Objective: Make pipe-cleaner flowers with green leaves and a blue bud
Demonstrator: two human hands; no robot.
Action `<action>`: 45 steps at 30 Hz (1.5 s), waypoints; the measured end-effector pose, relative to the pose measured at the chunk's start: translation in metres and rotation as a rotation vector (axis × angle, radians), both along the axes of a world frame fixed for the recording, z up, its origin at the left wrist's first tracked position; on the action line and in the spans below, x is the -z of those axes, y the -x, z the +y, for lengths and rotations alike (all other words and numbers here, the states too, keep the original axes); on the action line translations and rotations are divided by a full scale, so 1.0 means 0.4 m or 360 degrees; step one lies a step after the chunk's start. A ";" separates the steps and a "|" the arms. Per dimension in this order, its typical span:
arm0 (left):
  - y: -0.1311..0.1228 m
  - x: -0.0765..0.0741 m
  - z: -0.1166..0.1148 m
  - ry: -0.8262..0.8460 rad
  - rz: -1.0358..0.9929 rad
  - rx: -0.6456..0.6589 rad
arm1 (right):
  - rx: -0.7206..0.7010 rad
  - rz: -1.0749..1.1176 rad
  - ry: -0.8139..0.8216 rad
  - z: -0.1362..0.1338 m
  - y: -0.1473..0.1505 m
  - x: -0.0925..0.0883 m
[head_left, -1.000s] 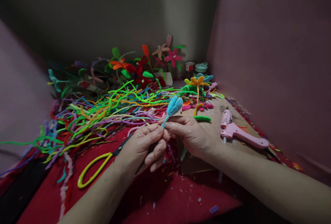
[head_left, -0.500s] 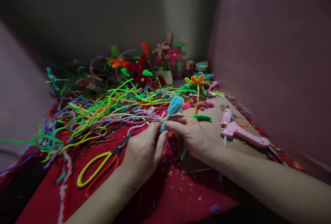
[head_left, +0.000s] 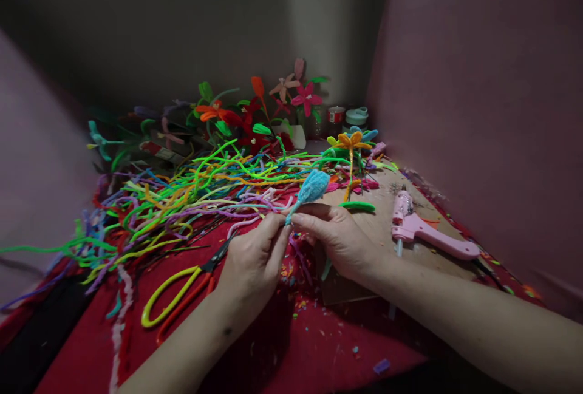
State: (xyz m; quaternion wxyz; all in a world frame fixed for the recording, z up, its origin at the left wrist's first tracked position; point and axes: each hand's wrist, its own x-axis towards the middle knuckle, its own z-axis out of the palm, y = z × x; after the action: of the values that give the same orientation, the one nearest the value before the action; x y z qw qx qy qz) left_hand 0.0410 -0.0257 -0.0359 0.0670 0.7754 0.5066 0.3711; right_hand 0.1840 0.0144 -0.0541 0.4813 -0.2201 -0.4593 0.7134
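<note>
A light-blue pipe-cleaner flower bud [head_left: 313,187] leans up and to the right between my two hands. My left hand [head_left: 257,248] is closed, pinching the lower end of its stem between thumb and forefinger. From the other side my right hand [head_left: 339,236] is closed too, with its thumb and fingertips on the same stem just under the bud. The stem's lowest tip is partly hidden by the fingers. Scissors [head_left: 186,291] with one yellow and one red handle lie beside my left wrist, blades close to that hand.
Loose colourful pipe cleaners [head_left: 182,193] heap up at the left and middle. Finished pipe-cleaner flowers [head_left: 306,98] stand behind them. A pink glue gun [head_left: 416,227] rests on a cardboard sheet [head_left: 378,230] at right, near an orange flower [head_left: 350,140]. Scraps litter the red cloth [head_left: 319,351].
The blue bud tilts further to the right, and less of its stem shows below my fingers. My hands keep their pinch. The whole view has shifted slightly.
</note>
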 end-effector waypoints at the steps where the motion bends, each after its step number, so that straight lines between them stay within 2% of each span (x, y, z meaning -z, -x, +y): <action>1: -0.001 -0.010 -0.001 0.0168 -0.0147 0.0010 | -0.0014 -0.0015 -0.0029 0.000 -0.001 -0.001; 5: -0.003 -0.040 -0.003 0.0847 -0.0823 0.0123 | -0.0054 -0.0027 -0.0122 0.002 -0.003 -0.005; 8: -0.002 -0.044 -0.002 0.1235 -0.1281 0.0254 | -0.0079 0.0001 -0.0111 0.006 -0.004 -0.009; 12: 0.005 -0.031 0.005 0.1508 -0.1648 0.0454 | -0.0134 0.0054 -0.0103 0.012 -0.006 -0.015; 16: 0.014 -0.018 0.016 0.1642 -0.1813 0.0592 | -0.0155 0.0044 -0.0086 0.011 -0.004 -0.015; 20: 0.009 -0.025 0.015 0.1598 -0.1738 0.0543 | -0.0103 0.0084 -0.0024 0.006 0.000 -0.010; 23: -0.005 -0.026 0.003 0.1392 -0.1395 0.0348 | -0.0033 0.0065 0.0001 0.004 0.002 -0.005; 25: -0.013 -0.016 -0.003 0.0992 -0.0916 0.0150 | 0.0016 0.0045 -0.0021 0.004 0.004 0.000; 29: -0.012 0.023 -0.002 -0.0088 0.0253 -0.0133 | 0.0065 0.0013 -0.0035 0.002 0.009 0.005; 31: -0.003 0.038 0.003 -0.0406 0.0657 -0.0171 | 0.0084 -0.0034 -0.0024 -0.001 0.010 0.003; 33: 0.006 0.043 0.007 -0.0535 0.0855 -0.0162 | 0.0090 -0.0074 -0.0015 -0.004 0.010 -0.001; 35: 0.012 0.039 0.008 -0.0523 0.0869 -0.0129 | 0.0066 -0.0079 -0.0015 -0.005 0.008 -0.006; 38: 0.010 0.023 0.006 -0.0300 0.0580 -0.0091 | 0.0036 -0.0075 -0.0016 -0.004 0.004 -0.008; 45: -0.010 -0.026 -0.003 0.0861 -0.0700 0.0040 | -0.0092 -0.0017 -0.0041 0.005 0.004 -0.001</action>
State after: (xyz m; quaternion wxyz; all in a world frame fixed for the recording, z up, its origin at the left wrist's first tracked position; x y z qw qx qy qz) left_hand 0.0451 -0.0270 -0.0254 0.3823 0.6371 0.5504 0.3807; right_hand 0.1825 0.0164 -0.0537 0.4608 -0.2045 -0.4771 0.7199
